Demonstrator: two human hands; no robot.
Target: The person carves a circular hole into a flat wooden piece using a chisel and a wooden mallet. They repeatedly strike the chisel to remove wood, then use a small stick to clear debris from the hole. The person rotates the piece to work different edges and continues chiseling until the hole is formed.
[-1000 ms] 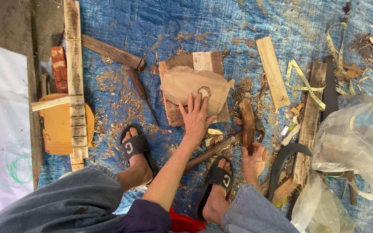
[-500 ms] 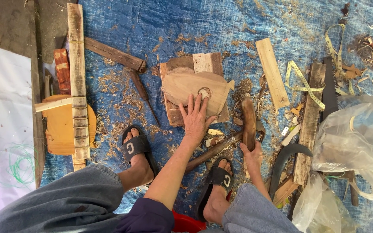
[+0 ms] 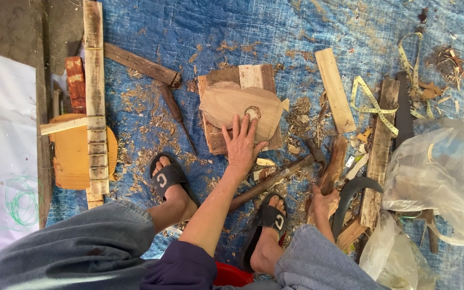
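Observation:
My left hand [image 3: 243, 144] lies flat, fingers spread, on the near edge of a pale carved wooden slab [image 3: 226, 104] with a dark knot. The slab rests on a brown board [image 3: 213, 137]. My right hand [image 3: 324, 201] is closed round the lower end of a wooden club [image 3: 335, 160] lying on the blue tarp [image 3: 216, 32]. Between my hands lies a hammer-like tool with a long wooden handle [image 3: 272, 181]. My sandalled feet [image 3: 168, 180] sit just below the board.
A chisel [image 3: 175, 110] lies left of the board, and a curved dark blade [image 3: 350, 189] is beside my right hand. A pale plank [image 3: 334, 96], yellow tape measure [image 3: 372, 102], dark saw [image 3: 404, 113], plastic bags [image 3: 441, 177], a long batten [image 3: 95, 96] and wood shavings surround them.
My right hand has shifted slightly right and closed on the club's lower end. My left hand stays on the carved slab.

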